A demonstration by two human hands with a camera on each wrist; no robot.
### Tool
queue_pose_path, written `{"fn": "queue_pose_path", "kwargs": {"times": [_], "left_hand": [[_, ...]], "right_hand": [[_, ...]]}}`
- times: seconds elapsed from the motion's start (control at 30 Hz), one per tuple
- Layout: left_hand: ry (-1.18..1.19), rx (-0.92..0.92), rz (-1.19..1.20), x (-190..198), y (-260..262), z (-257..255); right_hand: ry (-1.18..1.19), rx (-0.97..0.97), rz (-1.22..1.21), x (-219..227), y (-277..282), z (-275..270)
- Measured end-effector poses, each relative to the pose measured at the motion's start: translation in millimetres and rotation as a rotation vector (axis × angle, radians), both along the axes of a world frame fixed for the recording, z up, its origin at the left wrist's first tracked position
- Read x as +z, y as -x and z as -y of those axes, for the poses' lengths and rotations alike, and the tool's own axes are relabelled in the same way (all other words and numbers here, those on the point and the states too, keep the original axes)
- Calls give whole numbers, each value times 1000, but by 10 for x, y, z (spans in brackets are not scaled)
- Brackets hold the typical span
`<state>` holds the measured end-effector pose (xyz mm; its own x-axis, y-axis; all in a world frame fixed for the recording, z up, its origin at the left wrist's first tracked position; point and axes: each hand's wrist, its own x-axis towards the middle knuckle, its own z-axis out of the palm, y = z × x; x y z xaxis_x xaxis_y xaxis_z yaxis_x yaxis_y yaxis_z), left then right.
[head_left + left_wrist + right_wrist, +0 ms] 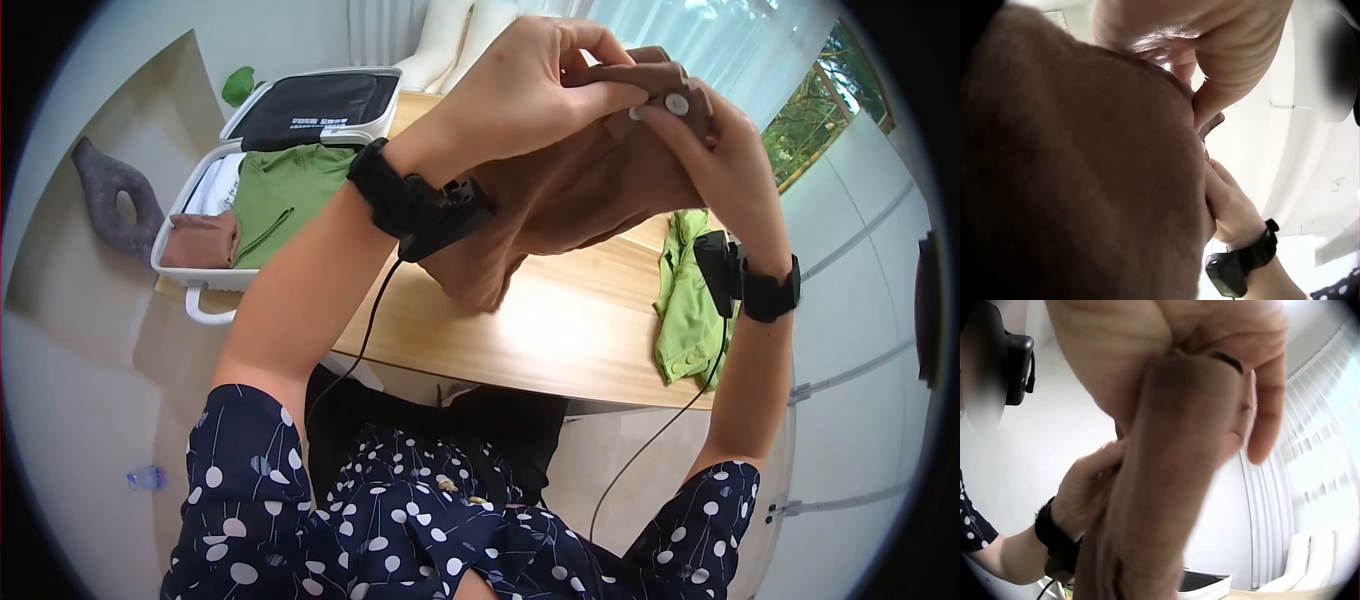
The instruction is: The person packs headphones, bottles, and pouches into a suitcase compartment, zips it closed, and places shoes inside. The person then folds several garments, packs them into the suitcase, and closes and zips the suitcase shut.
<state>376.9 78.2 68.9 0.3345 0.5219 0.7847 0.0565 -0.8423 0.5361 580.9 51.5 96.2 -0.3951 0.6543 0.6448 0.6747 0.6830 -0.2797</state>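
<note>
A brown garment [600, 190] with a pale round button [676, 104] hangs from both hands, raised above the table. My left hand [520, 95] pinches its gathered upper edge between thumb and fingers. On the other side of that edge, my right hand [730, 160] grips the cloth, its thumb close to the button. Brown cloth [1085, 156] fills much of the left wrist view and hides part of the fingers. Seen from the right wrist, a thick fold [1179, 456] hangs below the right hand [1210, 337].
An open white suitcase [215, 275] stands at the left, holding a green garment [285, 190] and a folded brown cloth [200, 241]. A light green garment [685, 320] lies on the right of the wooden table [590, 340]. A grey neck pillow [100, 195] is beyond the suitcase.
</note>
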Motion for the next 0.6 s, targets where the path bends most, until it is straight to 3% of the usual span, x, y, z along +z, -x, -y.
{"fn": "queue_pose_path", "kwargs": {"times": [0.1,0.2,0.37,0.6], "left_hand": [[92,-53,-39,-82,98,-24],[341,-258,-189,-285,215,-67],[479,-235,-294,-609,413,-208],[465,-172,-85,-438,601,-193]], "right_hand": [[10,93,-125,31,-43,-28],[16,55,-168,133,-110,-32],[-18,-68,-138,223,-308,-117],[107,-80,-261,167,-503,-215]]}}
